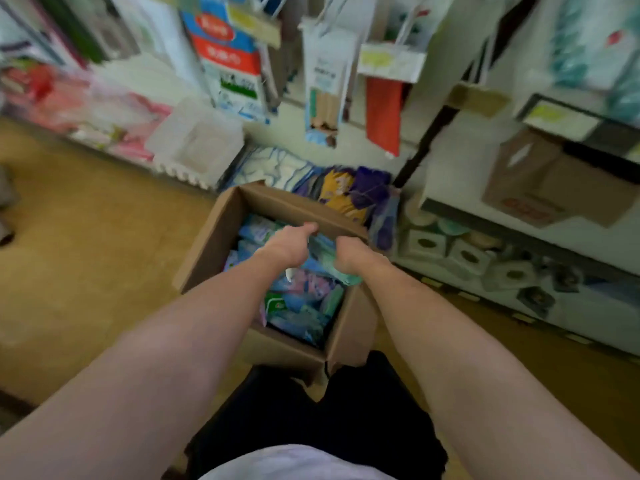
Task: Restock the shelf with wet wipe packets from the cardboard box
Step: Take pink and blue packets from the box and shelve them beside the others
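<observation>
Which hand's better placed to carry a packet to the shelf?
Probably right. The right hand is down among the packets in the cardboard box, on the side of the nearer shelf; its grip is blurred.

You won't make out a single word here: the blur smears every label. The tall blue, white and red hanging pack (228, 60) carries white marks on red ovals, and the brown cardboard carton on the shelf (540, 188) has red print, all unreadable.

brown cardboard box (207, 251) holds blue, green and pink wet wipe packets (301, 299).
</observation>
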`<state>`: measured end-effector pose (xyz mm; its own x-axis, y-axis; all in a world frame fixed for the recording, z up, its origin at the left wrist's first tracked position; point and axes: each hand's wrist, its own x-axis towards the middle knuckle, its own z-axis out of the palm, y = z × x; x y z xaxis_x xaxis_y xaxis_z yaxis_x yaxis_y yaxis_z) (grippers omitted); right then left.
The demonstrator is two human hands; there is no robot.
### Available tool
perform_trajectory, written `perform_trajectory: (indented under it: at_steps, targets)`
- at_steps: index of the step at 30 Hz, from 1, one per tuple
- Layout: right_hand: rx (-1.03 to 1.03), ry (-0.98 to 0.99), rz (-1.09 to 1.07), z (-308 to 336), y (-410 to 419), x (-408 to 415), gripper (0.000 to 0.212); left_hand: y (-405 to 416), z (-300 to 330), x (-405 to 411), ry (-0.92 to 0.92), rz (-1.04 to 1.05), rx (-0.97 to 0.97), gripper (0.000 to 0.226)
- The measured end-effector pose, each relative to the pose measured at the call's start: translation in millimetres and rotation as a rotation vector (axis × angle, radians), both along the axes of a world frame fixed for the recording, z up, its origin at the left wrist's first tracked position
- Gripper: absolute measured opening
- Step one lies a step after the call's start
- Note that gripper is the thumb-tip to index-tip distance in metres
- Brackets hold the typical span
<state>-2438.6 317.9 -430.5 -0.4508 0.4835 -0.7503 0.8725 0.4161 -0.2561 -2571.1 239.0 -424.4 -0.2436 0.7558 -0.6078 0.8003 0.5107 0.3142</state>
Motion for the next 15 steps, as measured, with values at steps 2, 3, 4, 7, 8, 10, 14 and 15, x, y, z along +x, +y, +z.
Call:
perform_trajectory:
  at_steps: [2,3,4,7,8,10,14,15]
  targets:
    - [0.091,0.054,-0.056,28.3,-0.3,14.7,0.032,14.1,31.7,4.2,0.014,-0.101,0.064,0.031]
    - [0.125,0.07,-0.097,42.6,-0.9,23.4,0.029,20.1,47.6,8.2,0.016,-0.15,0.084,0.023]
    - [0.164,0.085,-0.134,56.1,-1.4,32.6,0.028,25.6,62.9,13.4,0.02,-0.185,0.089,0.018]
    - [0.275,0.116,-0.236,96.2,-7.0,61.1,0.036,35.6,96.0,30.6,0.033,-0.254,0.089,0.018]
    - [0.306,0.117,-0.265,107.9,-9.7,70.2,0.039,37.7,103.6,37.7,0.016,-0.261,0.089,0.023]
    - [0.348,0.135,-0.347,128.7,-14.9,87.9,0.04,41.3,119.4,54.1,-0.016,-0.301,0.102,0.033]
    - [0.412,0.168,-0.454,162.2,-24.5,121.2,0.036,43.6,157.4,90.2,-0.007,-0.403,0.144,0.015]
    - [0.419,0.166,-0.459,170.5,-26.3,129.2,0.035,44.2,164.5,98.0,-0.005,-0.435,0.129,0.019]
